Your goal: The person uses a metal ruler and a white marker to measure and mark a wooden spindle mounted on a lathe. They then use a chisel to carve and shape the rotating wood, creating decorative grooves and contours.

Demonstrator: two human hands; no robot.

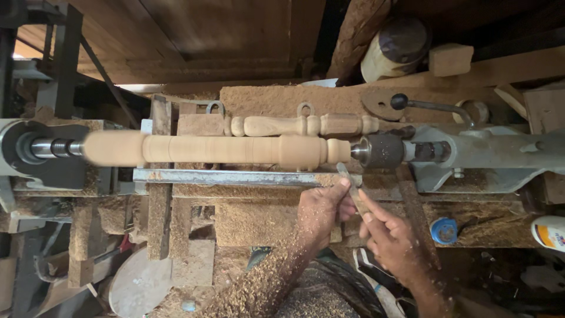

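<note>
A pale wooden spindle [223, 149] spins, blurred, between the lathe's headstock [35, 148] on the left and its tailstock [471, 154] on the right. Resting on the metal tool rest [235, 176], a turning chisel [348, 179] points its tip at the spindle's right end. My left hand [321, 212] pinches the chisel blade just below the rest. Lower right, my right hand [391, 238] grips the chisel's handle. Sawdust coats both forearms.
A finished turned baluster [300, 125] lies behind the spinning piece on a sawdust-covered ledge. A crank handle [429, 106] sticks out near the tailstock. A blue cap [444, 229] and a white bottle [550, 232] sit at the right. Wood blocks and scrap lie below left.
</note>
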